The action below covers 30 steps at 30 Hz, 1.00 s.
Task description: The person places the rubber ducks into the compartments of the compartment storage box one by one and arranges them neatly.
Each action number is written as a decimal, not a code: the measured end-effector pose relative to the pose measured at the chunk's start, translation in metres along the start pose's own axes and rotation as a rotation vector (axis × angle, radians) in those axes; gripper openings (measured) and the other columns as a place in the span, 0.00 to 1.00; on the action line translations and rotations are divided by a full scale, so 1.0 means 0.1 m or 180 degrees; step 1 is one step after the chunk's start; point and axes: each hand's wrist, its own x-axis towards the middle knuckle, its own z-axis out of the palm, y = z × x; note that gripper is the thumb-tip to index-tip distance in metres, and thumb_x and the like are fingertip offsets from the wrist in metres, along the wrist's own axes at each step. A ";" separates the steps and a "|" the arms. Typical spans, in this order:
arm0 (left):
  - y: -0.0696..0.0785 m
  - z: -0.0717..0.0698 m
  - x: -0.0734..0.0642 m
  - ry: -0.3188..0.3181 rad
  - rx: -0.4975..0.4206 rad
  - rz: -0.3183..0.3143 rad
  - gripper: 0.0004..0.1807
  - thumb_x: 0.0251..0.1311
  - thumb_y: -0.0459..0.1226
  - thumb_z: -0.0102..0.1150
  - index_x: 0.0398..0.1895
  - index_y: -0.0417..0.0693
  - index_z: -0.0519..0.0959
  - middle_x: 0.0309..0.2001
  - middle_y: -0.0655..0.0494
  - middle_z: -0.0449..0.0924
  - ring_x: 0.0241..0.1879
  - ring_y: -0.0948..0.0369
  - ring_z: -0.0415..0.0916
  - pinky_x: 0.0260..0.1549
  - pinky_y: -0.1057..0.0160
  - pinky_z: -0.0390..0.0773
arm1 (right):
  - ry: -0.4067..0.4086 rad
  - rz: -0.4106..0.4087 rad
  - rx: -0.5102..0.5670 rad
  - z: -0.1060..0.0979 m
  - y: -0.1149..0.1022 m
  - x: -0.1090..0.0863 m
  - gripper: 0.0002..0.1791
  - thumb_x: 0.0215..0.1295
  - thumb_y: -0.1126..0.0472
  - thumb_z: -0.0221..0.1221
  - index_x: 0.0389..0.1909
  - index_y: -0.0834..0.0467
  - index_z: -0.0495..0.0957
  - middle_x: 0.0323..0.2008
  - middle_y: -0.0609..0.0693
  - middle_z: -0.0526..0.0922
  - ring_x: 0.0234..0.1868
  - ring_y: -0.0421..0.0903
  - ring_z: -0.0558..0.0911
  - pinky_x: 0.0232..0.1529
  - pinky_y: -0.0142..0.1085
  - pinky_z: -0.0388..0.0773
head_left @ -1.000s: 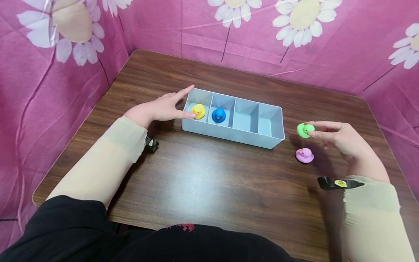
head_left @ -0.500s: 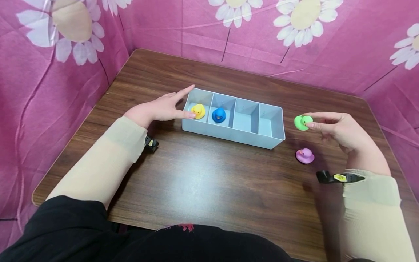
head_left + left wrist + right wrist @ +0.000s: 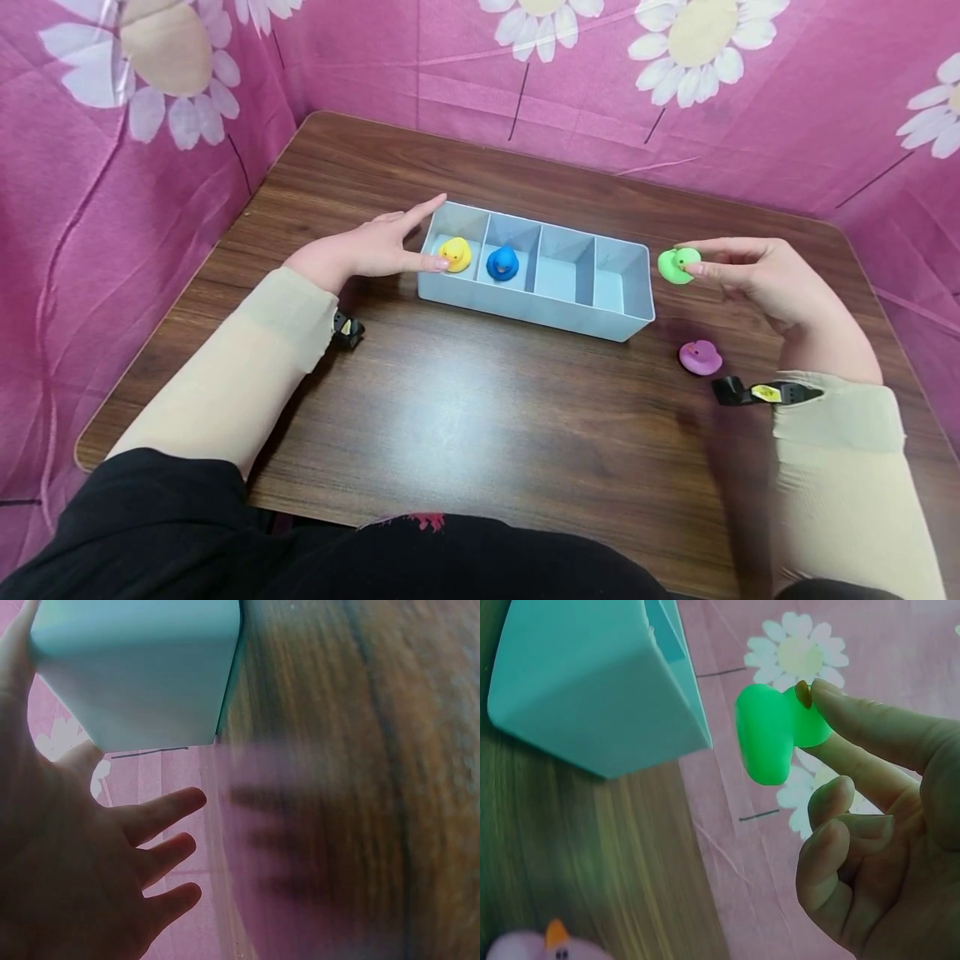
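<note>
A light blue-grey box (image 3: 525, 302) with several compartments stands on the table. My left hand (image 3: 371, 247) spreads straight fingers at its left end, thumb over the near rim and index fingertip at the far corner. The left wrist view shows the other fingers (image 3: 169, 862) straight, off the box. A yellow rubber duck (image 3: 454, 254) sits in the leftmost compartment beside that thumb, a blue rubber duck (image 3: 502, 262) in the second. My right hand (image 3: 772, 279) pinches a green rubber duck (image 3: 678, 265) between thumb and index finger, raised just right of the box; its other fingers are curled.
A purple rubber duck (image 3: 701, 357) sits on the brown wooden table (image 3: 465, 417), below my right hand in the head view. Pink cloth (image 3: 577, 117) with white flowers hangs behind the table and along its sides.
My right hand has moved up and left with the green rubber duck, bringing it closer to the box's right end. My left hand and the box have stayed in place.
</note>
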 end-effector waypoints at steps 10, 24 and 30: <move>0.00 0.00 0.00 -0.0006 -0.0017 0.0016 0.56 0.52 0.72 0.56 0.75 0.87 0.29 0.79 0.53 0.39 0.76 0.47 0.34 0.67 0.35 0.42 | -0.0122 -0.0264 0.0108 0.18 -0.17 0.15 0.20 0.65 0.64 0.66 0.58 0.60 0.81 0.33 0.43 0.86 0.17 0.41 0.68 0.19 0.35 0.64; -0.02 0.00 0.02 0.0044 0.0032 0.0054 0.56 0.52 0.72 0.56 0.75 0.85 0.30 0.78 0.53 0.42 0.75 0.46 0.37 0.68 0.37 0.44 | -0.0261 -0.0303 0.0147 0.51 -0.29 0.33 0.18 0.63 0.62 0.68 0.55 0.57 0.84 0.29 0.45 0.84 0.16 0.43 0.63 0.18 0.34 0.70; -0.02 0.01 0.03 0.0077 0.0049 0.0075 0.57 0.52 0.72 0.57 0.76 0.83 0.30 0.78 0.50 0.44 0.75 0.46 0.38 0.68 0.38 0.44 | -0.0340 -0.0295 0.0129 0.60 -0.30 0.38 0.18 0.62 0.62 0.68 0.54 0.56 0.84 0.26 0.44 0.82 0.13 0.39 0.61 0.16 0.32 0.70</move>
